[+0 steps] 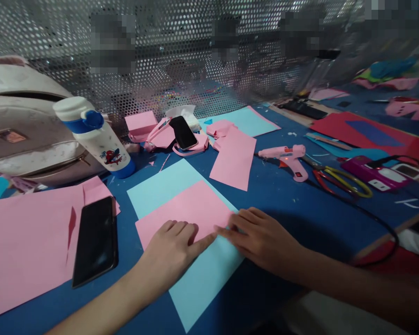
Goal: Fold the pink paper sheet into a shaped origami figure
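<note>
Head view: pink sheet (pixel 193 200) mid-frame, atop light-blue sheet (pixel 204 281); left hand (pixel 174 246) laid over its lower edge, unclenched, thumb extended; right hand (pixel 260 235) at its right corner, fingers bent, pinching or pressing: cannot tell

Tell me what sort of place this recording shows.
Likely a craft workspace, perhaps a classroom or workshop, though the wider room can't be confirmed. A pink sheet, a pink glue gun and scissors lie on the blue tabletop.
</note>
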`<state>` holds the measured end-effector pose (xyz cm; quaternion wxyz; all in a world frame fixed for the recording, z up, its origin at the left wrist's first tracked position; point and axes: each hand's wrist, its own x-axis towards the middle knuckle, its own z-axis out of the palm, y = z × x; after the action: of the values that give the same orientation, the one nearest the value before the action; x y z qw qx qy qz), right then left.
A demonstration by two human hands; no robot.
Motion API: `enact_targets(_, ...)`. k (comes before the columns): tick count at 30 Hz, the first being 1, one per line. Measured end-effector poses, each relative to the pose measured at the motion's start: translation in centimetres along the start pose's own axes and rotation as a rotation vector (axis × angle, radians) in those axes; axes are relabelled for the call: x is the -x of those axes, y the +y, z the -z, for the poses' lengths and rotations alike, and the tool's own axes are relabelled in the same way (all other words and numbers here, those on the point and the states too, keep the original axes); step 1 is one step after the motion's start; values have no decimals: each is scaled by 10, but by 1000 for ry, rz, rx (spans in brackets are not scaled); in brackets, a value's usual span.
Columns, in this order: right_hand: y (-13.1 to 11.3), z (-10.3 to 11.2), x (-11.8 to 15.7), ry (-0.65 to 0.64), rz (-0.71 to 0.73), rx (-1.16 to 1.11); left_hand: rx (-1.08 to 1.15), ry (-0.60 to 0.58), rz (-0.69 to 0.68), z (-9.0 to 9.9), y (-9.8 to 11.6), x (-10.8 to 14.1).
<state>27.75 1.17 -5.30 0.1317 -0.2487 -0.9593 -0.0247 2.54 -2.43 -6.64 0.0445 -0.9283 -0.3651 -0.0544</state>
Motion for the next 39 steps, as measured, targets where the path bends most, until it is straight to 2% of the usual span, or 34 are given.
enact_targets(7, 10, 12, 15, -61, -171, 65, 8, -14, -9, -1, 0, 1)
enact_targets(16, 12, 9, 27, -50, -203, 164, -30, -43, 1, 7, 5, 2)
enact_targets(22, 23, 20, 26, -116, -225, 2, -62, -84, 31, 15, 10, 4)
enact_targets(25, 27, 25, 21, -70, -174, -40, -44, -53, 46, 19, 15, 2)
enact_targets(29, 23, 18, 11, -21, 84, -76, -37, 138, 45, 17, 28, -3)
enact_targets(32, 18, 10, 2, -43, 204, -121, -179, 261, 29, 10, 39, -9)
enact_targets(34, 17, 8, -1, -69, 214, -129, -281, 281, 47, 7, 46, -13)
enact_targets(39, 22, 14, 6, -114, 208, -192, -402, 224, 95, 11, 47, -17)
